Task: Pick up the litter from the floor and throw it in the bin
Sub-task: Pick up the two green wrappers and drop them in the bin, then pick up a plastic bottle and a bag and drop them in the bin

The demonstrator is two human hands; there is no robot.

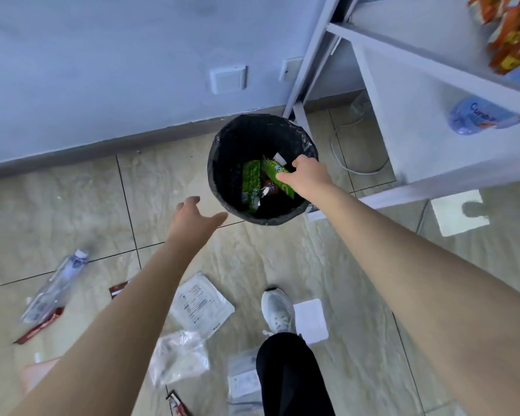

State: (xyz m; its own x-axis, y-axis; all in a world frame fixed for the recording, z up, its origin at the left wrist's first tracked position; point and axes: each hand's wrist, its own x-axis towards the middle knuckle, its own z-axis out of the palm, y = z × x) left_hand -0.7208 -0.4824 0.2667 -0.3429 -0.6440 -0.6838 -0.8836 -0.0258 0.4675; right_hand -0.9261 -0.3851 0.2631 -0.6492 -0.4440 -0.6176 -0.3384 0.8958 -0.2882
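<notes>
While the bin [222, 163] holds wrappers, right grip [305, 175] pinches green wrapper [278, 175]; left [192, 219] splayed, empty.

I am seeing a bright, even picture with a cool blue tint on the wall [102, 70]. The floor tiles [72, 205] are giving soft glare. The bin [222, 163] inside is staying dark. The shelf [433, 94] is bending at the edge from the wide lens, and the orange packets [511, 34] are looking blurred. Shadows are weak.
</notes>
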